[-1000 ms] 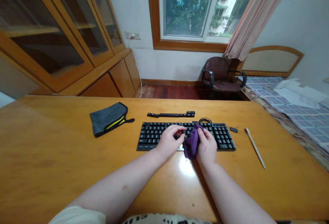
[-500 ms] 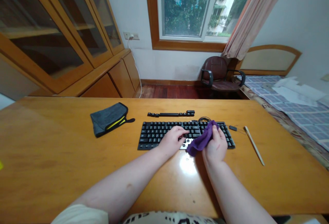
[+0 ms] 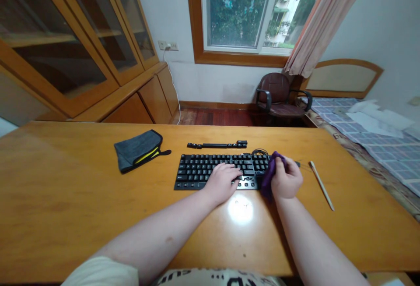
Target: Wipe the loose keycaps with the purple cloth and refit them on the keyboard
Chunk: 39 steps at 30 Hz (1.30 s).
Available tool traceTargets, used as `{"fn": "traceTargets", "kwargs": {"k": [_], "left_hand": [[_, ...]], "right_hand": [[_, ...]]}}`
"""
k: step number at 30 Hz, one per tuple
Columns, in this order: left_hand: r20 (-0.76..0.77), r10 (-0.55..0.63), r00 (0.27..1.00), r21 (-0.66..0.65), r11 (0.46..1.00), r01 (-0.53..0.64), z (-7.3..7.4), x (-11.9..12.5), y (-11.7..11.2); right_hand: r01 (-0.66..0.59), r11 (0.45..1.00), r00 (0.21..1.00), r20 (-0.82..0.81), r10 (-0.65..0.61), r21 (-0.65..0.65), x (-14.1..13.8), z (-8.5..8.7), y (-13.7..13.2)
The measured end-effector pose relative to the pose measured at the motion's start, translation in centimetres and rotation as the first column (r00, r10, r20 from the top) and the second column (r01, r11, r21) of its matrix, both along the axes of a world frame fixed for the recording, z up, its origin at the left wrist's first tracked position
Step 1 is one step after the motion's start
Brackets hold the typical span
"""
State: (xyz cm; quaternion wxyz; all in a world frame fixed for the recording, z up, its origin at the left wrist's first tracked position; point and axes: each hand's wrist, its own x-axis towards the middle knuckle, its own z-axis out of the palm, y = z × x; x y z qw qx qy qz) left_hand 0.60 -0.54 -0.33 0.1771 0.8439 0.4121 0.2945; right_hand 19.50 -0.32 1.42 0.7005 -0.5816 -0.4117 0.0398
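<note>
A black keyboard (image 3: 197, 170) lies on the wooden desk in front of me, with its bottom row bare of keycaps. My left hand (image 3: 222, 181) rests on its middle, fingers stretched out over the keys. Above the keyboard's right end, my right hand (image 3: 287, 178) is closed on a purple cloth (image 3: 269, 176), which hangs down on the hand's left side and hides part of the number keys. Behind the keyboard, removed keycaps (image 3: 216, 146), among them the long space bar, sit in a row.
A folded grey cloth (image 3: 134, 152) with a yellow inside lies on the desk (image 3: 65, 198) at left. To the right is a thin pale stick (image 3: 322, 186). A coiled cable (image 3: 260, 151) sits behind the keyboard. Beyond the desk stand a chair (image 3: 277, 93) and a bed (image 3: 361, 119).
My right hand has moved right with the purple cloth, uncovering some keys. My left hand has flattened, its fingers now spread on the keyboard.
</note>
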Motion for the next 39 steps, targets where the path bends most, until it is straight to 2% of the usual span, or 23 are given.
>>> {"fn": "traceTargets", "kwargs": {"k": [2, 4, 11, 17, 22, 25, 30, 39], "left_hand": [[-0.024, -0.017, 1.0, 0.018, 1.0, 0.018, -0.3, -0.1, 0.1], [-0.052, -0.027, 0.998, 0.04, 0.999, 0.029, -0.5, -0.2, 0.2], [-0.127, -0.014, 0.992, 0.127, 0.991, 0.03, -0.6, -0.4, 0.3], [-0.251, -0.005, 0.968, 0.229, 0.971, 0.065, -0.3, -0.1, -0.2], [-0.37, 0.062, 0.927, 0.31, 0.949, 0.061, -0.4, 0.3, -0.8], [-0.355, 0.082, 0.931, 0.34, 0.939, 0.047, -0.6, 0.3, -0.9], [-0.29, 0.051, 0.956, 0.36, 0.931, 0.06, -1.1, 0.1, -0.5], [-0.172, 0.041, 0.984, 0.311, 0.95, 0.015, -1.2, 0.4, -0.6]], "right_hand": [[-0.048, 0.998, 0.997, 0.05, 0.051, -0.042, 0.2, -1.2, 0.4], [-0.078, 0.996, 0.993, 0.085, 0.082, -0.052, 0.4, -1.8, 0.5], [-0.087, 0.992, 0.994, 0.061, 0.093, -0.092, 0.9, -1.9, 0.5], [-0.076, 0.991, 0.996, 0.027, 0.079, -0.112, 0.9, -2.0, 0.6], [-0.096, 0.989, 0.994, -0.06, 0.089, -0.114, 1.0, -1.9, 0.8], [-0.105, 0.987, 0.992, -0.077, 0.096, -0.121, 0.9, -1.8, 0.8], [-0.126, 0.984, 0.989, -0.092, 0.114, -0.129, 0.9, -1.7, 0.7], [-0.127, 0.983, 0.99, -0.084, 0.116, -0.133, 0.7, -1.8, 0.6]]}}
